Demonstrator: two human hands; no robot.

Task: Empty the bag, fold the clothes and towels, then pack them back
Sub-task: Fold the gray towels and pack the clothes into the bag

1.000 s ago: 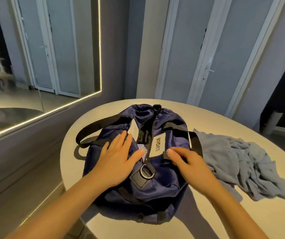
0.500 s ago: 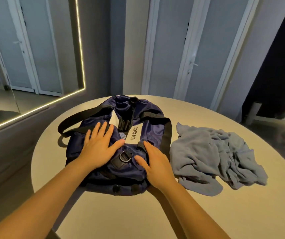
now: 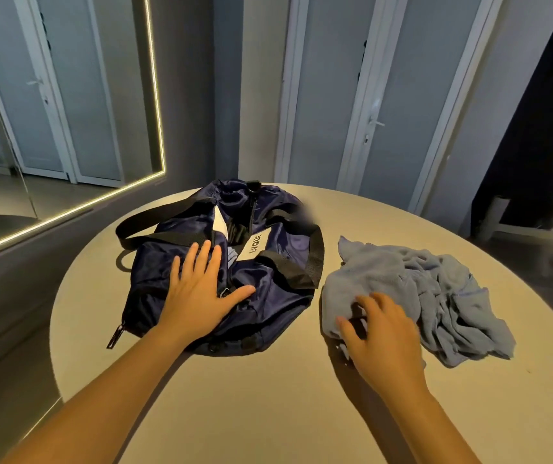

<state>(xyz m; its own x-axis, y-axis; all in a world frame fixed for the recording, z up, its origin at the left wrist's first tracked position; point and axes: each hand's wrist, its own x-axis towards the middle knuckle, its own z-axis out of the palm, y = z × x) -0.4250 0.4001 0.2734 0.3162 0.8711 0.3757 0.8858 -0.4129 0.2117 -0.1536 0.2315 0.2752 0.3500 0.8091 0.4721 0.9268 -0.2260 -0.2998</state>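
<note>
1. Bench (image 3: pixel 268 396): round, pale top. It carries the bag and the cloth.

2. Bag (image 3: pixel 275 296): navy, lying on its side at the left-centre of the bench, slumped and partly flattened. Black straps (image 3: pixel 315 262) loop over its top and off to its left. A white label (image 3: pixel 255 251) with dark lettering faces up near the middle. A zip pull (image 3: pixel 116 334) hangs at the near-left end. A strip of pale fabric shows in the opening, just beside the fingertips of the left grip.

3. Cloth (image 3: pixel 435 289): blue-grey, crumpled, unfolded. It lies on the bench to the right of the bag, near it but not touching.

4. Left grip (image 3: pixel 198 296): released. The palm is flat on the bag's upper side, fingers straight and spread, thumb out to the right.

5. Right grip (image 3: pixel 385 336): grasping the cloth. The fingers curl over its near-left corner, with the thumb at the edge of the fabric.

6. Surroundings: a mirror (image 3: pixel 50 128) edged with a lit strip at left; pale doors (image 3: pixel 402 95) behind the bench.
</note>
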